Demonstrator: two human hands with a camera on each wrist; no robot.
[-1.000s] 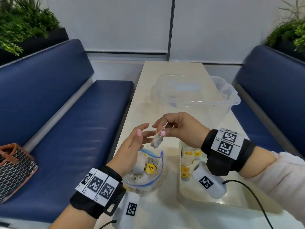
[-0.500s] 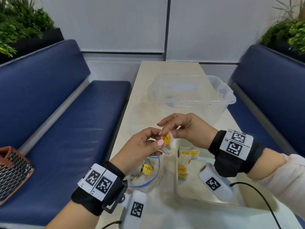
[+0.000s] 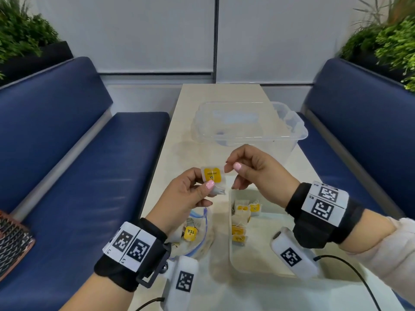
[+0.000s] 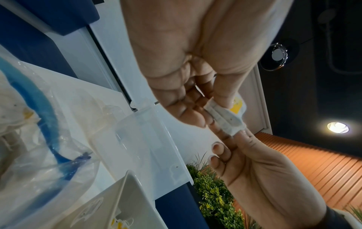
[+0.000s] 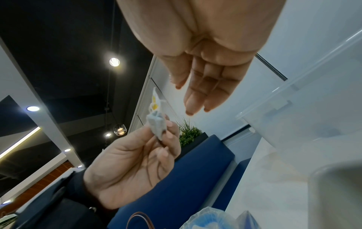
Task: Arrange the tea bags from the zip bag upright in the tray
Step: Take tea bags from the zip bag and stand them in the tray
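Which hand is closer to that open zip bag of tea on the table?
Left. The left hand hangs right above the zip bag, pinching a tea bag; the right hand is farther, above the tray.

In front of me a pale table (image 3: pixel 221 95) runs away toward a white wall (image 3: pixel 157 32). A clear plastic bin (image 3: pixel 249 129) stands on it, well beyond where I work. Navy bench seats flank the table, one to my left (image 3: pixel 67 153), one to my right (image 3: pixel 359 122). Green plants (image 3: pixel 20 34) sit behind each backrest. A brown woven bag (image 3: pixel 13 241) lies on the left bench.
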